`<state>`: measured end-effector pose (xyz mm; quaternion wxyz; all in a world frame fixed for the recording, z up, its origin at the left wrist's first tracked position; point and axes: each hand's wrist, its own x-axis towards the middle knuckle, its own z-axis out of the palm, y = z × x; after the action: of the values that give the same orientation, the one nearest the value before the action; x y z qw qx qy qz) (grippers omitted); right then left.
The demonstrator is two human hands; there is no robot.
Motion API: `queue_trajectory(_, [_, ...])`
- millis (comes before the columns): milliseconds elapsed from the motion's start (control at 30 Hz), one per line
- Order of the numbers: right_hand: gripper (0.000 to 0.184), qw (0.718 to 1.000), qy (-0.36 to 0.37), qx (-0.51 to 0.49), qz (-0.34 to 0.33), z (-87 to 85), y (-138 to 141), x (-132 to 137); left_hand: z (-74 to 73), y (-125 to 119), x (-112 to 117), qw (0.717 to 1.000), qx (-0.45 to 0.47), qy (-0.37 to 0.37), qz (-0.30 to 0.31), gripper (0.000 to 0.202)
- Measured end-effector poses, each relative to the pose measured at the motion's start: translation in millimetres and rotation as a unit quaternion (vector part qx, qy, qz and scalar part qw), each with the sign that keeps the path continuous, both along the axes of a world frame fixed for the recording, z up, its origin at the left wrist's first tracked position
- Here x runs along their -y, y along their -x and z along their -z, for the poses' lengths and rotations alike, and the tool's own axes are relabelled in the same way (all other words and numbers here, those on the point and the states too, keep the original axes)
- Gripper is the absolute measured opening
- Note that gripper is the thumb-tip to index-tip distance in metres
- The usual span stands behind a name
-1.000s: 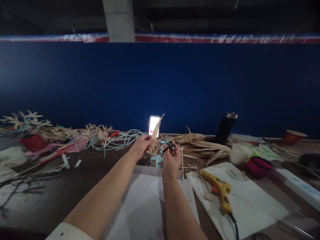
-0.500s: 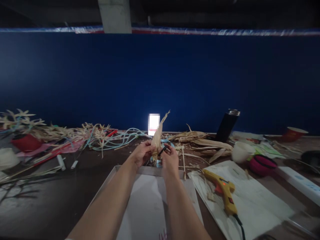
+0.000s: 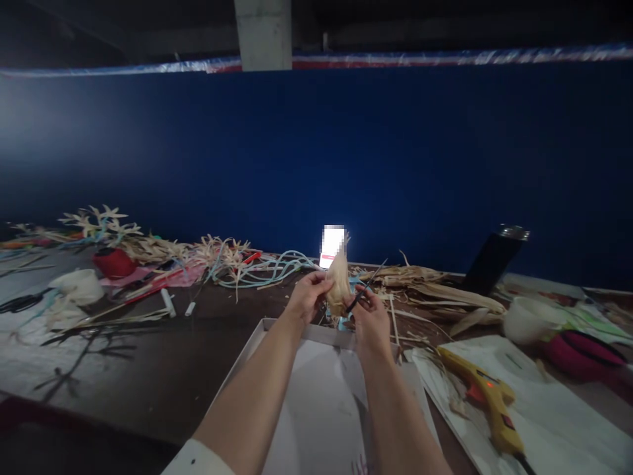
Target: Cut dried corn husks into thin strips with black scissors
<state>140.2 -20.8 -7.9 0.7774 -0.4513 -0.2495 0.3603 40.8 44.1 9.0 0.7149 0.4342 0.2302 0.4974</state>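
Note:
In the head view, the fingers of my left hand [image 3: 310, 297] pinch the left side of a pale dried corn husk [image 3: 339, 280], which stands upright above the far edge of a shallow white box. My right hand [image 3: 372, 323] is closed around what look like black scissors [image 3: 366, 287]. Their thin dark tip points up and to the right, and the handles are partly hidden by the fingers. The right fingertips are close to the husk's lower right side; whether they touch it I cannot tell. Light blue bits show just below the husk.
Behind the husk glows a bright screen [image 3: 332, 247]. The white box [image 3: 316, 396] lies under my forearms. On the right are more husks [image 3: 425, 285], a yellow glue gun [image 3: 487, 392] on paper, a white cup [image 3: 529, 320] and a dark flask [image 3: 494, 260]. Blue cords [image 3: 277, 269] lie left.
The view has swung left, so everything sits further right. The husk's tall tip now appears shorter and more upright, and the scissors' thin tip shows more clearly. Both hands keep their hold.

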Motion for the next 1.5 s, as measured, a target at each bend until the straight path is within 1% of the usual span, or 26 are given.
queue_trajectory(100, [0.054,1.000,-0.006,-0.001,0.006,-1.3,-0.8,-0.1,0.9,-0.8,-2.2,1.000,0.000,-0.012,-0.019,0.031])
queue_trajectory(167, [0.055,1.000,-0.006,0.003,0.006,-2.7,-1.2,0.6,-0.7,0.9,-1.0,1.000,0.013,-0.022,-0.006,0.030])
queue_trajectory(233, [0.054,1.000,-0.008,0.005,0.003,-3.3,-1.6,1.1,-4.2,4.3,2.3,0.998,0.038,-0.025,0.031,0.028])
queue_trajectory(367, [0.053,1.000,-0.025,0.007,-0.001,-1.6,-0.6,0.8,-12.3,11.1,10.3,0.989,0.076,-0.017,0.128,0.024])
queue_trajectory(433, [0.052,0.999,-0.026,0.022,-0.003,-1.2,1.7,1.4,-13.4,11.7,10.9,0.986,0.079,-0.013,0.146,0.026])
queue_trajectory(467, [0.052,0.999,-0.023,0.032,-0.005,-1.4,3.4,2.1,-12.7,11.1,9.7,0.987,0.083,-0.011,0.137,0.028])
queue_trajectory(500, [0.052,0.999,-0.017,0.043,-0.006,-2.0,5.3,3.0,-11.2,9.8,7.6,0.989,0.089,-0.007,0.116,0.029])
queue_trajectory(600, [0.052,0.997,-0.005,0.072,-0.014,-4.2,10.8,5.6,-3.6,4.2,-2.2,0.993,0.115,0.007,0.004,0.035])
queue_trajectory(633, [0.053,0.997,-0.002,0.077,-0.016,-4.7,12.1,6.1,-1.1,2.6,-5.3,0.993,0.113,0.010,-0.024,0.036])
queue_trajectory(700, [0.053,0.997,0.003,0.080,-0.020,-4.9,13.2,6.2,2.4,1.0,-9.4,0.992,0.105,0.015,-0.067,0.037])
queue_trajectory(733, [0.053,0.996,0.004,0.081,-0.021,-4.6,13.0,5.9,3.3,1.1,-10.1,0.992,0.101,0.014,-0.070,0.038])
queue_trajectory(800, [0.052,0.996,0.006,0.083,-0.023,-3.7,11.0,5.3,3.9,2.9,-9.0,0.995,0.091,0.005,-0.044,0.040])
queue_trajectory(867, [0.051,0.996,0.001,0.078,-0.031,-2.9,7.7,4.9,4.0,5.4,-5.8,0.997,0.066,-0.006,0.029,0.041])
queue_trajectory(933, [0.050,0.997,-0.010,0.060,-0.042,-2.7,4.2,4.8,4.6,7.4,-2.2,0.993,0.034,-0.015,0.114,0.041])
queue_trajectory(967, [0.049,0.998,-0.017,0.048,-0.048,-2.9,2.5,4.9,4.9,8.0,-0.7,0.989,0.021,-0.020,0.146,0.042])
queue_trajectory(1033, [0.049,0.999,-0.021,0.023,-0.031,-3.3,-0.3,5.1,5.0,8.9,1.9,0.984,-0.002,-0.031,0.174,0.046])
queue_trajectory(1100, [0.050,1.000,-0.021,0.007,-0.006,-3.5,-2.1,5.3,4.2,9.6,3.9,0.982,-0.018,-0.036,0.187,0.047])
queue_trajectory(1167, [0.052,1.000,-0.013,0.005,0.002,-3.0,-2.9,5.6,3.1,9.7,5.1,0.979,-0.015,-0.028,0.200,0.044])
queue_trajectory(1233, [0.052,1.000,0.000,0.012,-0.008,-1.7,-3.1,5.7,3.0,8.7,4.9,0.981,-0.004,-0.011,0.192,0.038])
queue_trajectory(1267, [0.051,1.000,0.007,0.016,-0.013,-0.9,-3.1,5.8,3.5,7.7,4.1,0.985,-0.002,-0.002,0.175,0.036])
queue_trajectory(1400, [0.050,0.999,0.031,0.025,-0.006,2.2,-3.3,5.0,9.1,2.4,-2.5,0.998,-0.035,0.000,0.057,0.035])
queue_trajectory(1500, [0.050,0.999,0.030,0.020,-0.003,3.1,-3.9,3.6,13.9,-0.5,-7.3,0.999,-0.027,-0.005,0.016,0.034])
